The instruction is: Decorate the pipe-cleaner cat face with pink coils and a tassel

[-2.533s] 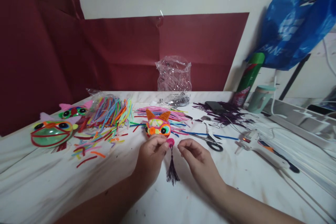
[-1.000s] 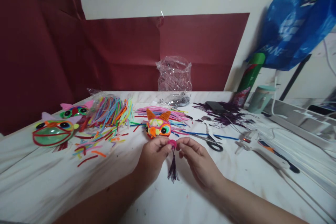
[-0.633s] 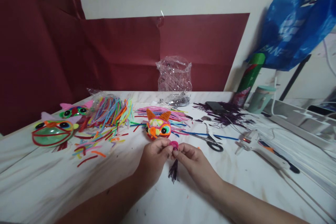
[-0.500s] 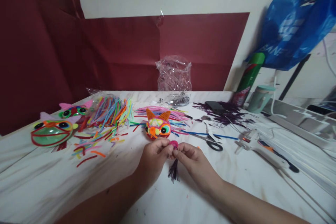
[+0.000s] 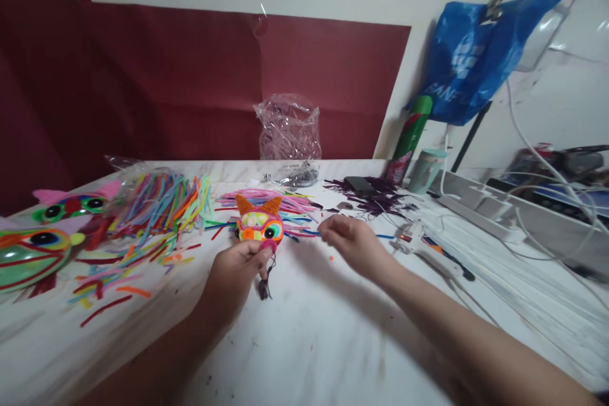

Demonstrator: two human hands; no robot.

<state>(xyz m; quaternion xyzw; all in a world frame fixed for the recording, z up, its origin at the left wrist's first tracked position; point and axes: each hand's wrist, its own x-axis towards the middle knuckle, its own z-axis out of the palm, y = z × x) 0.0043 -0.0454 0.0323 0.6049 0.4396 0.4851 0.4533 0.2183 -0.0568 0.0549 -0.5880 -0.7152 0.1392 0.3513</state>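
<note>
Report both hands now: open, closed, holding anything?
Left hand: closed, pinching the pink coil, dark tassel hanging below.
Right hand: half curled; whether it holds anything cannot be told.

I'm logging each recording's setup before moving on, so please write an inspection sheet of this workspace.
Surface: white marbled tabletop, small scraps scattered on it.
Job's things: round pink piece, dark tassel hanging below; orange-eared figure behind.
Clutter: multicoloured strips at left; purple strands and glue gun at right.
Hands: left hand pinches the pink piece; right hand has its fingers drawn together, contents unclear.
Cables: white cables at right, some near adapters.
Surroundings: maroon sheet on wall, blue bag clipped up; other people, nothing seen.
</note>
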